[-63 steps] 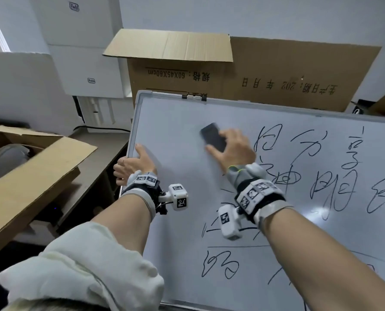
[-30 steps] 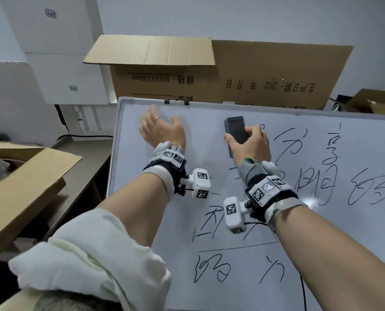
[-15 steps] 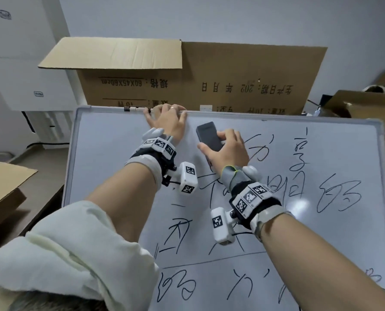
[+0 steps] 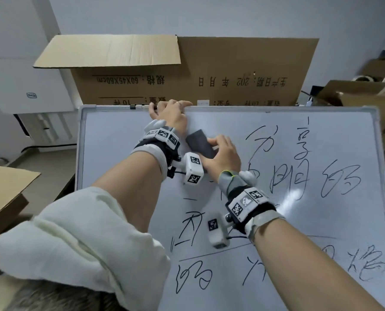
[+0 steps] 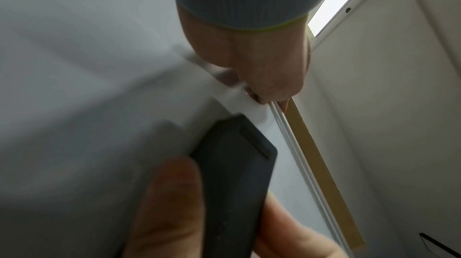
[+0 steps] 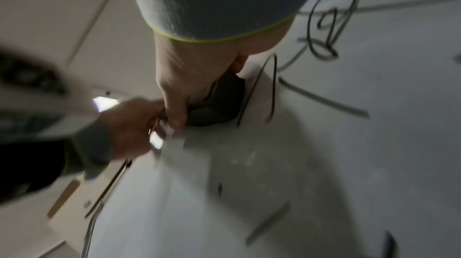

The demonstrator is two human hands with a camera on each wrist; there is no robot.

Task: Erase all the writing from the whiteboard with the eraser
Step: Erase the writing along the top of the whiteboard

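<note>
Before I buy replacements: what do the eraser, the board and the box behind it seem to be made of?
Eraser: dark grey, matte, with a moulded step in the left wrist view; probably plastic, pad hidden.
Board: glossy white surface catching glare, with a pale metal-looking frame, perhaps aluminium.
Box: brown corrugated cardboard, matte, with printed text.

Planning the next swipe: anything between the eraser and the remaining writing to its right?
Nothing visible. The eraser, held by the right hand, has bare whiteboard up to the nearest writing. The left hand holds the top edge.
</note>
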